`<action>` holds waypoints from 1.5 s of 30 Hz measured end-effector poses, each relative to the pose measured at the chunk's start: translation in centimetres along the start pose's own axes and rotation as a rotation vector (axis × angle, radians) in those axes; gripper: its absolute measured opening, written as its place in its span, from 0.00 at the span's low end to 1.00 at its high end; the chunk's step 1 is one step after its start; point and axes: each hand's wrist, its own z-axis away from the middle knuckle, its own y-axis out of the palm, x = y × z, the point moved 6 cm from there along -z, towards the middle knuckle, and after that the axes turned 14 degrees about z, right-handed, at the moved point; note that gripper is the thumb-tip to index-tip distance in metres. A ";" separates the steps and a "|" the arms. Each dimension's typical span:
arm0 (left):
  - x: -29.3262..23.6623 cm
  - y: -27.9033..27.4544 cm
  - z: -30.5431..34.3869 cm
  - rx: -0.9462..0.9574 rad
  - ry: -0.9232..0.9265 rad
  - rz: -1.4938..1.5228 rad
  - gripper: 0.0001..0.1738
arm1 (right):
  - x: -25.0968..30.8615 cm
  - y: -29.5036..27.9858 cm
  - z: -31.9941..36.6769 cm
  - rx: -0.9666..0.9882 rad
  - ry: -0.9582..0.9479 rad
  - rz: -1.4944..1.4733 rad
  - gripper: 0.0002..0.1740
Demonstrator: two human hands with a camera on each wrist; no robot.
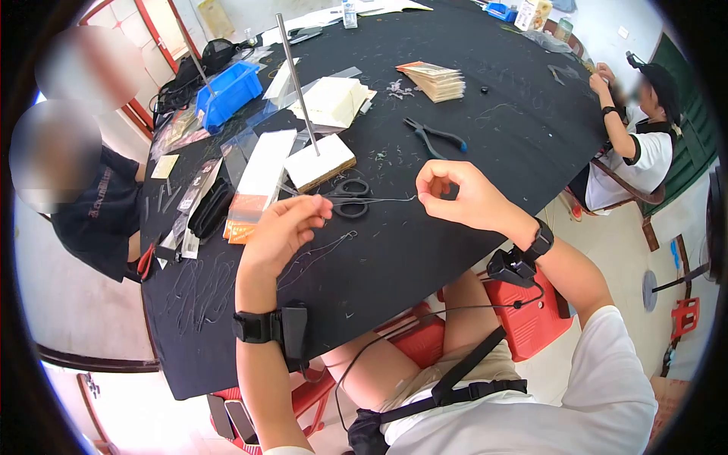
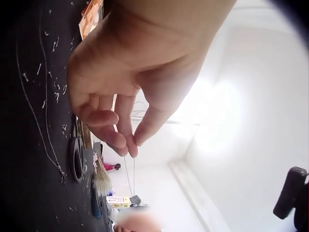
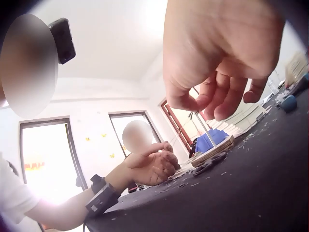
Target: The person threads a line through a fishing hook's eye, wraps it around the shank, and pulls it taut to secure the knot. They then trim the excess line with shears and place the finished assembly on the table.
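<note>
A thin pale line (image 1: 385, 200) is stretched between the two hands above the black table. My left hand (image 1: 288, 231) pinches one end between thumb and index finger, the other fingers loosely bent. Two fine strands (image 2: 134, 176) run from its fingertips in the left wrist view. My right hand (image 1: 469, 199) pinches the other end with thumb and index finger; a tiny dark piece (image 3: 190, 115) shows at its fingertips in the right wrist view. Black-handled scissors (image 1: 362, 188) lie just beneath the line. Another looped line (image 1: 322, 248) rests on the table near my left hand.
A metal rod stands upright in a white-topped block (image 1: 312, 168) beyond the scissors. Pliers (image 1: 447, 155), a stack of cards (image 1: 436, 82), a blue bin (image 1: 227, 95) and loose dark lines (image 1: 201, 296) lie about. Other people sit at the left and right.
</note>
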 end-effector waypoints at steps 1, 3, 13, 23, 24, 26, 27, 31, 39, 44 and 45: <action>-0.5 -0.2 0.1 -0.041 0.033 -0.035 0.11 | 0.2 0.1 -0.1 0.008 -0.006 -0.005 0.03; -1.0 -0.8 0.2 -0.066 0.064 -0.079 0.11 | 0.5 0.5 -0.3 0.007 0.022 0.011 0.04; -2.4 -4.0 9.3 -0.420 0.190 -0.608 0.13 | 2.3 6.7 -2.3 0.232 0.094 0.014 0.11; 1.9 -5.8 13.4 -0.486 0.231 -0.797 0.13 | 2.5 10.8 -2.8 0.415 0.126 0.192 0.09; 2.1 -5.9 13.4 -0.492 0.207 -0.830 0.14 | 2.5 10.9 -2.7 0.418 0.127 0.193 0.09; 2.0 -5.9 13.1 -0.492 0.190 -0.869 0.15 | 2.4 10.8 -2.9 0.414 0.145 0.193 0.09; 2.0 -5.9 13.2 -0.486 0.180 -0.870 0.15 | 2.4 10.7 -2.9 0.407 0.147 0.195 0.09; 2.0 -5.6 13.3 -0.463 0.171 -0.895 0.15 | 2.2 10.6 -2.7 0.414 0.139 0.136 0.09; 1.4 -4.5 13.5 -0.561 0.230 -1.016 0.15 | 1.9 10.4 -2.6 0.405 0.152 0.141 0.08; 1.7 -4.9 13.8 -0.597 0.214 -0.924 0.14 | 1.8 9.8 -2.5 0.378 0.165 0.101 0.09; 1.6 -4.7 13.8 -0.598 0.232 -0.927 0.14 | 1.8 9.8 -2.6 0.375 0.163 0.102 0.09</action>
